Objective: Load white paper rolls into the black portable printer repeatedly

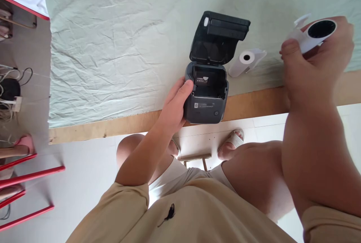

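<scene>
My left hand point(178, 98) grips the left side of a dark grey portable label printer point(208, 108) at the table's front edge. The printer's lid point(220, 38) stands raised, and its paper bay point(210, 85) shows no roll inside. Off to the right, my right hand point(324, 53) is wrapped round a white paper roll point(304, 41) with a wide dark core, its loose end sticking up on the left. Between the printer and that hand, a second white paper roll point(240, 64) with a smaller core lies on the cloth, its free end loose.
A pale green cloth point(113, 47) covers the table, with a bare wooden edge point(113, 126) in front. Red metal legs point(34, 175) and tangled cables point(11, 111) are at the left. My knees are below the table edge.
</scene>
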`<state>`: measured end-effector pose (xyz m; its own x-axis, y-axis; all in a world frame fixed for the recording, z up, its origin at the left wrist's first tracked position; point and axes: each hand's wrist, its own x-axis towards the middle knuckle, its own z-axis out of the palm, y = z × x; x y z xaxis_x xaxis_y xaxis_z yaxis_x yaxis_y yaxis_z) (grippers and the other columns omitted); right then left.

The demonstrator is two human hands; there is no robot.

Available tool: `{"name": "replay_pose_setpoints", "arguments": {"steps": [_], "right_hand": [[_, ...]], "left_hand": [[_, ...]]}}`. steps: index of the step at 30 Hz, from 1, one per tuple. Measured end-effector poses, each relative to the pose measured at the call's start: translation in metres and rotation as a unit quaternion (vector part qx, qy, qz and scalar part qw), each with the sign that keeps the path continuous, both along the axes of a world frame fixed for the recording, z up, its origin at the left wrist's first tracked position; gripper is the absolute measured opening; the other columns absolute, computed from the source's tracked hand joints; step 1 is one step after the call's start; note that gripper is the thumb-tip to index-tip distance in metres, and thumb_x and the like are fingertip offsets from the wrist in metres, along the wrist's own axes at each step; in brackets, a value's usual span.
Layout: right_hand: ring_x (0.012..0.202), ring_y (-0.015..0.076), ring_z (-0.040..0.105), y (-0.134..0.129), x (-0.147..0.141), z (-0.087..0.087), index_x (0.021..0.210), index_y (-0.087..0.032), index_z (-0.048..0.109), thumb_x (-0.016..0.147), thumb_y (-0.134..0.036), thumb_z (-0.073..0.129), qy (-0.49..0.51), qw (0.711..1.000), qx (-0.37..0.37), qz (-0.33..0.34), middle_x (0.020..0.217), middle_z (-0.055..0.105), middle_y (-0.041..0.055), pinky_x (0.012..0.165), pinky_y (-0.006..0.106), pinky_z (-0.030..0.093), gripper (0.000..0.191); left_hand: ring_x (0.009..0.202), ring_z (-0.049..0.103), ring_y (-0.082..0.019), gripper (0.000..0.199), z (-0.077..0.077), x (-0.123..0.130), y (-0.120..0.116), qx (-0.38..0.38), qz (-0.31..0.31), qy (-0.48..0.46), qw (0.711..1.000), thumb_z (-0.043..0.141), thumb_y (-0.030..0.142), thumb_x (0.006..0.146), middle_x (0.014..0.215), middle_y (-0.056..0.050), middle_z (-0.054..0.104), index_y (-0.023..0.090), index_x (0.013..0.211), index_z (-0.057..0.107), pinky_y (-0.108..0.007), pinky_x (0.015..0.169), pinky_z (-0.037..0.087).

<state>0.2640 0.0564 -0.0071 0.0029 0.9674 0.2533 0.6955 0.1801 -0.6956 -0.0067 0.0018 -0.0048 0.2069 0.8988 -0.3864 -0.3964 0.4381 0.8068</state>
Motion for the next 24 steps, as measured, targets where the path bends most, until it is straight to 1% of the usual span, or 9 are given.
{"name": "replay_pose_setpoints", "arguments": {"steps": [5, 8, 10, 11, 13, 16, 18, 21, 24], "right_hand": [[0.104, 0.0317, 0.077, 0.005, 0.021, -0.031, 0.137, -0.035, 0.068, 0.097, -0.031, 0.087, -0.03, 0.99, 0.066, -0.123, 0.111, 0.079, 0.008, 0.083, 0.046, 0.06, 0.045], [0.1, 0.0331, 0.079, -0.005, 0.037, -0.033, 0.148, -0.038, 0.066, 0.09, -0.02, 0.084, -0.068, 0.978, 0.043, -0.19, 0.111, 0.083, 0.0048, 0.089, 0.05, 0.061, 0.063], [0.119, 0.0358, 0.081, -0.015, 0.034, -0.022, 0.156, -0.043, 0.063, 0.098, -0.019, 0.074, -0.093, 0.983, 0.055, -0.149, 0.132, 0.082, 0.0056, 0.103, 0.056, 0.062, 0.064], [0.131, 0.0364, 0.079, -0.021, 0.028, -0.014, 0.157, -0.043, 0.064, 0.102, -0.018, 0.068, -0.098, 0.984, 0.095, -0.116, 0.143, 0.079, 0.0065, 0.111, 0.058, 0.061, 0.061], [0.135, 0.0371, 0.078, -0.029, 0.01, -0.001, 0.151, -0.038, 0.07, 0.097, -0.01, 0.064, -0.101, 0.975, 0.186, -0.066, 0.142, 0.08, 0.0088, 0.118, 0.057, 0.059, 0.06], [0.139, 0.0387, 0.077, -0.031, -0.018, 0.001, 0.15, -0.034, 0.07, 0.092, -0.01, 0.07, -0.093, 0.977, 0.19, 0.006, 0.146, 0.08, 0.0106, 0.121, 0.059, 0.059, 0.063], [0.139, 0.0397, 0.077, -0.026, -0.028, -0.007, 0.148, -0.033, 0.071, 0.093, -0.019, 0.076, -0.093, 0.984, 0.152, 0.014, 0.149, 0.08, 0.0125, 0.119, 0.061, 0.06, 0.057], [0.126, 0.0399, 0.078, -0.019, -0.031, -0.018, 0.135, -0.032, 0.078, 0.098, -0.031, 0.082, -0.111, 0.988, 0.108, -0.018, 0.132, 0.082, 0.0145, 0.117, 0.063, 0.059, 0.037], [0.118, 0.039, 0.077, -0.021, -0.031, -0.017, 0.126, -0.031, 0.08, 0.1, -0.041, 0.086, -0.098, 0.986, 0.13, -0.03, 0.12, 0.082, 0.0136, 0.117, 0.064, 0.057, 0.028]], "left_hand": [[0.138, 0.086, -0.036, 0.037, -0.002, -0.001, 0.001, -0.005, 0.008, 0.01, 1.0, 0.084, 0.058, 0.102, 0.13, -0.007, 0.09, 0.026, 0.119, 0.083, -0.047, 0.108, 0.077], [0.136, 0.086, -0.035, 0.041, -0.001, -0.002, 0.001, -0.007, 0.002, 0.021, 1.0, 0.085, 0.061, 0.101, 0.129, -0.006, 0.091, 0.027, 0.123, 0.082, -0.044, 0.106, 0.077], [0.133, 0.087, -0.034, 0.041, 0.0, -0.002, 0.0, -0.006, -0.006, 0.014, 1.0, 0.084, 0.061, 0.102, 0.129, -0.005, 0.091, 0.027, 0.125, 0.082, -0.043, 0.104, 0.077], [0.132, 0.088, -0.034, 0.041, 0.0, -0.002, 0.0, -0.007, -0.007, 0.009, 1.0, 0.084, 0.06, 0.102, 0.128, -0.005, 0.091, 0.027, 0.126, 0.082, -0.043, 0.103, 0.077], [0.131, 0.088, -0.035, 0.042, 0.001, -0.002, 0.0, -0.012, -0.004, 0.005, 1.0, 0.085, 0.06, 0.101, 0.126, -0.006, 0.091, 0.026, 0.126, 0.082, -0.044, 0.104, 0.077], [0.134, 0.087, -0.036, 0.042, 0.0, -0.001, 0.001, -0.015, 0.004, 0.013, 1.0, 0.086, 0.06, 0.1, 0.124, -0.006, 0.091, 0.026, 0.124, 0.082, -0.044, 0.105, 0.077], [0.135, 0.086, -0.035, 0.042, -0.001, -0.001, 0.001, -0.012, 0.006, 0.018, 1.0, 0.086, 0.061, 0.099, 0.124, -0.005, 0.091, 0.026, 0.122, 0.081, -0.044, 0.104, 0.078], [0.135, 0.086, -0.035, 0.043, -0.001, -0.002, 0.0, -0.011, 0.003, 0.018, 1.0, 0.086, 0.062, 0.1, 0.125, -0.004, 0.091, 0.027, 0.123, 0.082, -0.043, 0.102, 0.079], [0.133, 0.087, -0.037, 0.046, 0.0, -0.003, -0.001, -0.021, -0.002, 0.022, 1.0, 0.086, 0.064, 0.1, 0.123, -0.005, 0.091, 0.028, 0.127, 0.081, -0.044, 0.1, 0.079]]}}
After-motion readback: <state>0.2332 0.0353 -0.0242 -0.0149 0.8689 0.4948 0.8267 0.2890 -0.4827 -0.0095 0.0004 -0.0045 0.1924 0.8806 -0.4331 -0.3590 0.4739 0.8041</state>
